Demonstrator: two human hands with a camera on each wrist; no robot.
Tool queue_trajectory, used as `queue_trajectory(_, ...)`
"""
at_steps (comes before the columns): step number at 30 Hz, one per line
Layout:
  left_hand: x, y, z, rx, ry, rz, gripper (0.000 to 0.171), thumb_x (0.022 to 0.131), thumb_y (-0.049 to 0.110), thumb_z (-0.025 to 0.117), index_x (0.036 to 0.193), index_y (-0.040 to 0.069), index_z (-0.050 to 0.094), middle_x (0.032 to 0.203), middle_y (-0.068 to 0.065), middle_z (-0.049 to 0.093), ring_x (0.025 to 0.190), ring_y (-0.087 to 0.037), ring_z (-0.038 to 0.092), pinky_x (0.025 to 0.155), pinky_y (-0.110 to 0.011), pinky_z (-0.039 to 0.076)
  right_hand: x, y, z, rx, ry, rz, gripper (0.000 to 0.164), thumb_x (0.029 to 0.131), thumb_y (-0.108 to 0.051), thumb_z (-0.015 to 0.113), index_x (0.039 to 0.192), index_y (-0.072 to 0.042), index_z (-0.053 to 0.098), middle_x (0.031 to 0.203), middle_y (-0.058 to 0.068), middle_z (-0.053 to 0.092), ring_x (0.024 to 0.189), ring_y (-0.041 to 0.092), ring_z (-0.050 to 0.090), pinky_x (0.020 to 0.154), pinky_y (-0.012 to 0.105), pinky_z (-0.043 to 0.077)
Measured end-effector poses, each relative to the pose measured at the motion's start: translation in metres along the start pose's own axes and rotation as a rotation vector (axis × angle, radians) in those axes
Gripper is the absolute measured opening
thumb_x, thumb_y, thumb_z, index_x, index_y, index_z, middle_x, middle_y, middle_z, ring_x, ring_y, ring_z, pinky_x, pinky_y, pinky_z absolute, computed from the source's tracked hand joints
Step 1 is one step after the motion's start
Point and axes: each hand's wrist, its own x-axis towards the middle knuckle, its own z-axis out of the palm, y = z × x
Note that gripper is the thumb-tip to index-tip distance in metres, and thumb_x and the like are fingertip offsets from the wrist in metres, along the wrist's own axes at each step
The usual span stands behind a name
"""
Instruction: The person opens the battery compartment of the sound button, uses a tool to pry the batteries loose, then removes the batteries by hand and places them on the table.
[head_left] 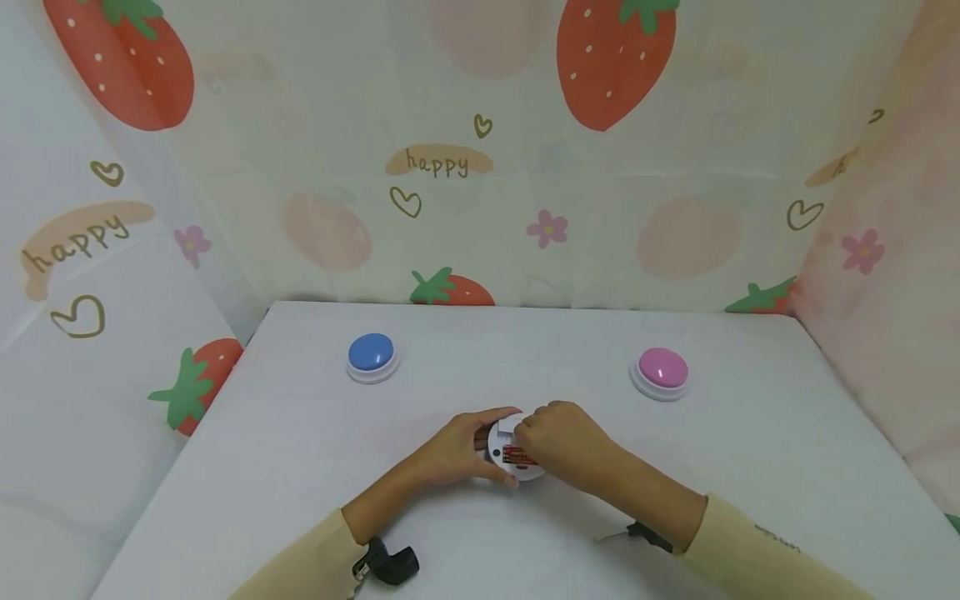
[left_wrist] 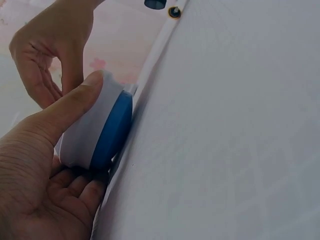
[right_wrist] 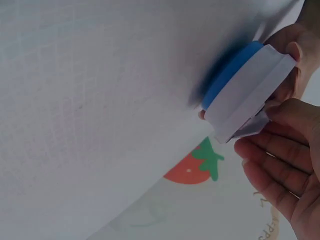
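An upside-down push button (head_left: 496, 463) with a white base and a blue dome (left_wrist: 114, 132) is between my hands, dome toward the table. My left hand (head_left: 453, 450) grips its sides, thumb on one side and fingers on the other. Red batteries (head_left: 517, 455) show in the opened compartment on the underside. Above it, my right hand (head_left: 570, 442) pinches a small white battery cover (right_wrist: 254, 126) between thumb and fingers, right at the compartment. The right fingertips are partly hidden in the head view.
Behind my hands on the white table (head_left: 300, 467) stand a blue button (head_left: 371, 352) on the left and a pink button (head_left: 663, 368) on the right. Strawberry-printed cloth (head_left: 450, 225) walls off the back and sides.
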Motion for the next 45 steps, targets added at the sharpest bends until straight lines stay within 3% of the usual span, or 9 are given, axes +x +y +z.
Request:
queue_trajectory(9, 0.000, 0.000, 0.001, 0.011, -0.003, -0.002, 0.091, 0.074, 0.018, 0.093, 0.152, 0.015, 0.046, 0.142, 0.000, 0.060, 0.120, -0.010, 0.062, 0.102, -0.024, 0.050, -0.006, 0.000, 0.001, -0.041, 0.019, -0.025, 0.032, 0.076, -0.020, 0.091, 0.102, -0.009, 0.076, 0.094, 0.002, 0.077, 0.083, 0.016, 0.073, 0.077, 0.029, 0.060)
queue_trajectory(18, 0.002, 0.001, 0.000, 0.022, 0.004, -0.005, 0.092, 0.074, 0.018, 0.093, 0.153, 0.014, 0.045, 0.139, 0.000, 0.061, 0.124, -0.011, 0.061, 0.104, -0.024, 0.049, -0.032, 0.013, -0.006, -0.032, 0.106, 0.004, 0.027, 0.076, -0.011, 0.090, 0.097, -0.006, 0.076, 0.095, 0.005, 0.077, 0.088, 0.019, 0.074, 0.079, 0.032, 0.061)
queue_trajectory(24, 0.002, 0.002, 0.000, 0.028, 0.017, -0.027, 0.092, 0.072, 0.020, 0.094, 0.151, 0.017, 0.048, 0.142, 0.003, 0.059, 0.127, -0.010, 0.058, 0.107, -0.024, 0.045, -0.065, 0.032, -0.009, -0.017, 0.086, 0.097, 0.032, 0.070, -0.007, 0.093, 0.097, -0.005, 0.075, 0.095, 0.006, 0.077, 0.088, 0.021, 0.075, 0.079, 0.035, 0.062)
queue_trajectory(31, 0.002, -0.001, 0.001, 0.016, 0.022, -0.038, 0.093, 0.072, 0.022, 0.095, 0.151, 0.019, 0.048, 0.143, 0.002, 0.058, 0.129, -0.013, 0.057, 0.109, -0.027, 0.045, -0.110, 0.061, -0.002, -0.055, 0.100, 0.169, 0.034, 0.065, 0.000, 0.093, 0.093, -0.003, 0.073, 0.085, 0.006, 0.075, 0.073, 0.020, 0.070, 0.068, 0.033, 0.062)
queue_trajectory(37, 0.002, 0.000, -0.001, 0.024, 0.018, -0.044, 0.093, 0.071, 0.022, 0.095, 0.152, 0.019, 0.047, 0.143, 0.003, 0.058, 0.128, -0.012, 0.057, 0.108, -0.025, 0.045, -0.146, 0.082, 0.009, -0.062, 0.002, 0.246, 0.035, 0.065, 0.001, 0.094, 0.093, -0.003, 0.074, 0.083, 0.007, 0.075, 0.074, 0.022, 0.071, 0.068, 0.037, 0.062)
queue_trajectory(45, 0.003, -0.001, 0.000, 0.003, 0.012, -0.039, 0.093, 0.072, 0.021, 0.094, 0.152, 0.017, 0.047, 0.142, 0.004, 0.058, 0.127, -0.010, 0.057, 0.107, -0.024, 0.045, -0.188, 0.107, 0.034, -0.082, -0.102, 0.272, 0.031, 0.065, 0.003, 0.091, 0.088, -0.003, 0.073, 0.083, 0.007, 0.074, 0.075, 0.023, 0.071, 0.067, 0.039, 0.061)
